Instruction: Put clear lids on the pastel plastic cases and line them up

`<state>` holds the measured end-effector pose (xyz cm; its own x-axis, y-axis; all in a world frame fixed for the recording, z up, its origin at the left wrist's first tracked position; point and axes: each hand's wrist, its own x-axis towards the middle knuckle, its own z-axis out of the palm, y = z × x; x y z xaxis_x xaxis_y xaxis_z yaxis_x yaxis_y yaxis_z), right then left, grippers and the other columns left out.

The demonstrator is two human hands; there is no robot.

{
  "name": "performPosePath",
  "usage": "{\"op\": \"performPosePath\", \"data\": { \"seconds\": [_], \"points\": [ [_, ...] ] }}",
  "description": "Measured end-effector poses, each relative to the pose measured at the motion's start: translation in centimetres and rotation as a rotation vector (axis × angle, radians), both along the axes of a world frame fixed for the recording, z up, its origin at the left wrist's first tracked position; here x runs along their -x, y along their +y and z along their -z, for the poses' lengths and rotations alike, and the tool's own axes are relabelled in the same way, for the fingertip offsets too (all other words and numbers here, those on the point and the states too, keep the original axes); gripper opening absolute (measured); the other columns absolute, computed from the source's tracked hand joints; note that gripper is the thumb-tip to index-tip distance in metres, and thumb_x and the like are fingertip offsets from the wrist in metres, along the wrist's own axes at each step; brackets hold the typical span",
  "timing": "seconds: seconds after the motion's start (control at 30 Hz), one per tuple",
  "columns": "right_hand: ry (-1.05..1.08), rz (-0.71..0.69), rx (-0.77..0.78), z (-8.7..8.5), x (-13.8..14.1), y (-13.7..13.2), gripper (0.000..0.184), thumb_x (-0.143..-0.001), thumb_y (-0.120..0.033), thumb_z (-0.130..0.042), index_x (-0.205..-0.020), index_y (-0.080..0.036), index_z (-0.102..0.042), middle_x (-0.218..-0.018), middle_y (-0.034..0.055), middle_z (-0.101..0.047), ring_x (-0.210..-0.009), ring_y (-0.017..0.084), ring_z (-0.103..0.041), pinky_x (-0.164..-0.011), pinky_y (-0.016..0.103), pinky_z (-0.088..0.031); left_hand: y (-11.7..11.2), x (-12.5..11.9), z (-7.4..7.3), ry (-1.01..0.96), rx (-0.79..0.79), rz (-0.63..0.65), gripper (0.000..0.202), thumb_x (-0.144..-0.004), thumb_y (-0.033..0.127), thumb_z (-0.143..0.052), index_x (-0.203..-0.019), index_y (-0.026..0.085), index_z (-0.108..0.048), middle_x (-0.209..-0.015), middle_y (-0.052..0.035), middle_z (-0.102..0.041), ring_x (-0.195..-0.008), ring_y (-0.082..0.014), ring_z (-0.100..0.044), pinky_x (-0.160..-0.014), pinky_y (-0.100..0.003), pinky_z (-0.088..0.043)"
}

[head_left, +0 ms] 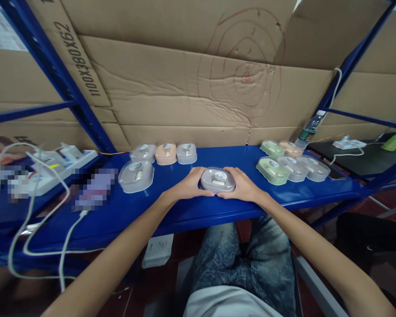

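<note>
The left hand (193, 182) and right hand (240, 184) clasp 1 grey lidded plastic box (218, 181) from opposite sides, near the blue tabletop's (224, 155) front edge. Its round sticker (220, 175) is illegible; the cardboard strip (79, 61) behind reads "1100X380X62".

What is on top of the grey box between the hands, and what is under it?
On top: a round pale sticker and a small whitish piece. The left hand and right hand hold the grey box; its underside is hidden.
</note>
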<state>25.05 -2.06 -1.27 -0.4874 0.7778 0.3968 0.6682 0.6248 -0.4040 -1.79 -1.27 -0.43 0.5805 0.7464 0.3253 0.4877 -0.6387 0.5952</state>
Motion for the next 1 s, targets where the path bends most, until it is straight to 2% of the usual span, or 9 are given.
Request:
{"op": "performPosePath", "data": {
  "seconds": [0.07,0.13,0.23,0.33,0.47,0.57,0.63,0.77,1.0],
  "points": [
    [-0.005,0.017,-0.009,-0.1,0.1,0.0,0.101,-0.066,-0.066,-0.089,-0.147,-0.018,-0.052,-0.139,0.0174,-0.066,-0.133,0.041,-0.059,-0.115,0.061,-0.044,0.1,0.0,0.2,0.02,-0.002,-0.002,0.086,-0.072,0.061,-0.089,-0.143,0.024,-0.057,-0.142,-0.0146,-0.06,-0.136,-0.0399,-0.05,-0.117,-0.058,-0.038],
    [0.019,0.027,-0.012,-0.2,0.3,-0.1,0.098,-0.064,-0.065,-0.089,-0.143,-0.018,-0.055,-0.136,0.0166,-0.067,-0.13,0.04,-0.061,-0.113,0.058,-0.046,0.2,0.1,0.3,0.047,0.021,-0.026,0.101,-0.07,0.063,-0.089,-0.153,0.022,-0.048,-0.154,-0.0182,-0.051,-0.145,-0.0427,-0.043,-0.121,-0.06,-0.034],
    [0.109,0.07,0.036,-0.8,0.4,-0.2,0.089,-0.062,-0.062,-0.09,-0.134,-0.017,-0.061,-0.128,0.0147,-0.072,-0.118,0.036,-0.068,-0.104,0.052,-0.053,0.3,0.4,0.5,0.051,0.097,-0.088,0.13,-0.068,0.066,-0.09,-0.168,0.021,-0.02,-0.17,-0.0235,-0.028,-0.157,-0.047,-0.026,-0.125,-0.065,-0.027],
    [0.212,0.17,0.062,-2.6,-0.2,0.7,0.082,-0.064,-0.061,-0.088,-0.13,-0.018,-0.064,-0.12,0.0132,-0.075,-0.106,0.033,-0.072,-0.095,0.048,-0.057,0.6,0.6,0.6,-0.032,0.156,-0.103,0.139,-0.072,0.065,-0.088,-0.171,0.024,0.0,-0.171,-0.0244,-0.026,-0.158,-0.0454,-0.028,-0.125,-0.065,-0.027],
    [0.167,0.428,-0.048,-6.5,-2.5,4.7,0.085,-0.07,-0.068,-0.082,-0.134,-0.016,-0.063,-0.123,0.0169,-0.074,-0.111,0.037,-0.07,-0.096,0.048,-0.056,0.7,0.7,0.5,-0.06,0.165,-0.098,0.135,-0.075,0.064,-0.086,-0.171,0.027,0.001,-0.169,-0.0229,-0.033,-0.156,-0.0435,-0.034,-0.123,-0.064,-0.031],
    [-0.069,0.648,-0.065,-9.0,-4.7,8.8,0.089,-0.075,-0.072,-0.076,-0.135,-0.008,-0.062,-0.125,0.0238,-0.072,-0.117,0.041,-0.066,-0.097,0.048,-0.053,0.4,0.7,0.4,-0.025,0.149,-0.106,0.128,-0.077,0.065,-0.084,-0.171,0.029,-0.006,-0.167,-0.0212,-0.037,-0.155,-0.0433,-0.035,-0.122,-0.064,-0.033],
    [-0.237,0.793,0.001,-9.7,-5.9,11.1,0.089,-0.078,-0.072,-0.075,-0.134,-0.003,-0.063,-0.126,0.028,-0.069,-0.121,0.043,-0.064,-0.1,0.049,-0.05,0.2,0.6,0.1,-0.007,0.145,-0.111,0.124,-0.078,0.066,-0.082,-0.171,0.029,-0.01,-0.166,-0.0201,-0.039,-0.155,-0.0431,-0.035,-0.122,-0.064,-0.033],
    [-0.476,0.958,0.075,-8.7,-7.4,13.5,0.091,-0.081,-0.073,-0.07,-0.136,-0.002,-0.063,-0.135,0.0305,-0.064,-0.135,0.045,-0.053,-0.11,0.055,-0.039,0.1,0.6,-0.2,0.045,0.15,-0.118,0.117,-0.079,0.069,-0.079,-0.17,0.027,-0.018,-0.164,-0.0188,-0.041,-0.154,-0.043,-0.035,-0.122,-0.063,-0.033],
    [-0.665,1.036,0.128,-6.4,-8.3,14.7,0.084,-0.08,-0.074,-0.07,-0.131,-0.006,-0.07,-0.143,0.0321,-0.057,-0.137,0.05,-0.045,-0.108,0.065,-0.031,-0.3,0.4,-0.6,0.069,0.105,-0.119,0.111,-0.081,0.073,-0.076,-0.167,0.027,-0.024,-0.163,-0.0186,-0.043,-0.152,-0.0422,-0.038,-0.121,-0.061,-0.036]
  ]
}}
